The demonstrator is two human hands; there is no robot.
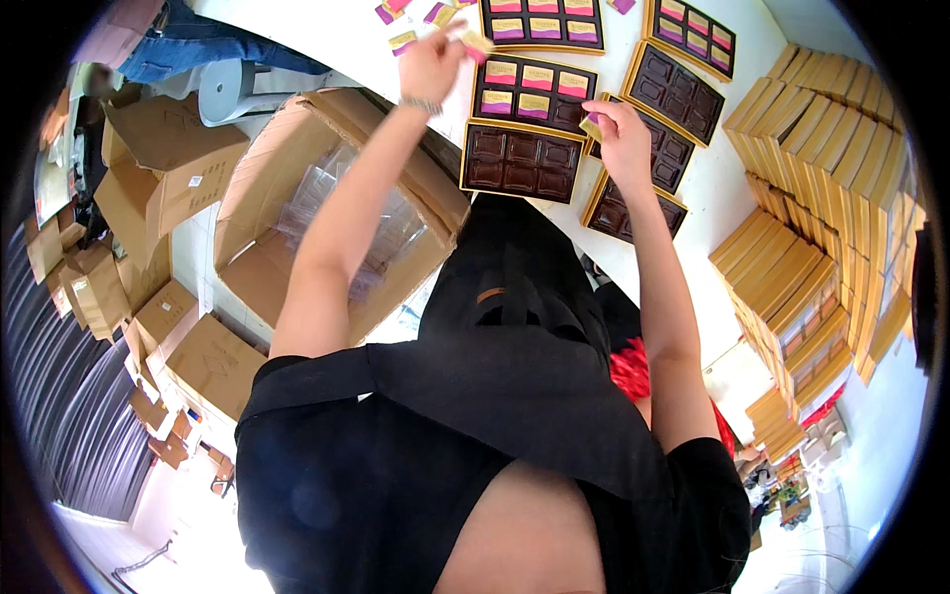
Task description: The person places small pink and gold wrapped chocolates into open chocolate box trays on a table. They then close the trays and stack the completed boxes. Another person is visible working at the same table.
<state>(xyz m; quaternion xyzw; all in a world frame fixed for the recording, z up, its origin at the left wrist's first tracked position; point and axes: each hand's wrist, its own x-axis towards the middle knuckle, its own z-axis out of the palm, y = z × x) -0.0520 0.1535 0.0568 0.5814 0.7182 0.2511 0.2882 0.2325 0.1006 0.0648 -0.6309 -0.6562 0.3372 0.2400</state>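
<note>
My left hand point(430, 67) is over the far left of the white table, fingers closed on a small pink-and-gold packet point(478, 46), slightly blurred. In my right hand point(623, 139) a small purple-and-gold packet point(591, 126) is pinched between thumb and fingers. Between the hands lies a dark brown, gold-edged box tray point(569, 111) with packets in five compartments; its near-right compartment is bare. Close to me sits a tray without packets point(522, 160). Beyond is a filled tray point(542, 42). Loose packets point(403, 43) lie near my left hand.
More dark trays point(676, 91) lie to the right, some overlapping, plus another filled one point(693, 38). Tall stacks of gold-edged boxes point(821, 148) stand at right. An open cardboard carton point(257, 198) holding clear plastic trays is at left, near a grey stool point(226, 91) and a person in jeans point(213, 48).
</note>
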